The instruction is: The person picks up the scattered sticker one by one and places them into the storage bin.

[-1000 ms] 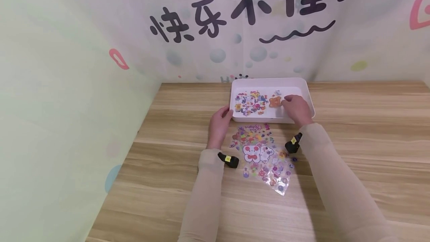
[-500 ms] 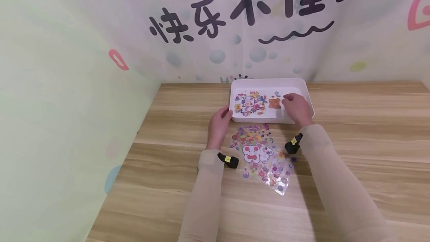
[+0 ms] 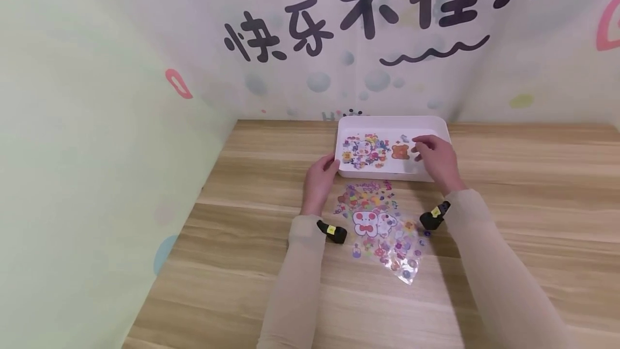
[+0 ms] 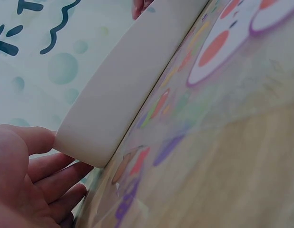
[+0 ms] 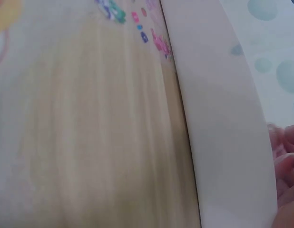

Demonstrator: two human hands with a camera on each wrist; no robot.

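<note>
White tray (image 3: 438, 132) sits on the wooden table (image 3: 523, 187), at its far side against the printed backdrop; I take the tray as my landmark.

Left hand (image 3: 321, 181) is at the tray's near-left corner. From the left wrist view the thumb (image 4: 30, 138) lies against that rounded corner, the other fingers relaxed below it. A steadying touch, not a grasp.

Right hand (image 3: 437, 156) is inside the tray, right half, fingertips bent down just right of a small bear sticker (image 3: 400, 151). I cannot tell whether they pinch anything; the right wrist view is blurred and shows only the tray wall.

Left half of the tray floor holds a dense cluster of stickers (image 3: 362, 150). Just in front of the tray lies a clear sticker sheet (image 3: 380, 225), flat on the wood.

Handling judgement: the bear sticker looks thin, nearly weightless, floppy, tacky on one face. I judge it would curl or fold onto itself if gripped mid-body. Best taken by one edge with a fingertip pinch, lifted at a low angle. The sheet looks slick and light, likely to slide unless held down. The tray looks rigid, light plastic.
</note>
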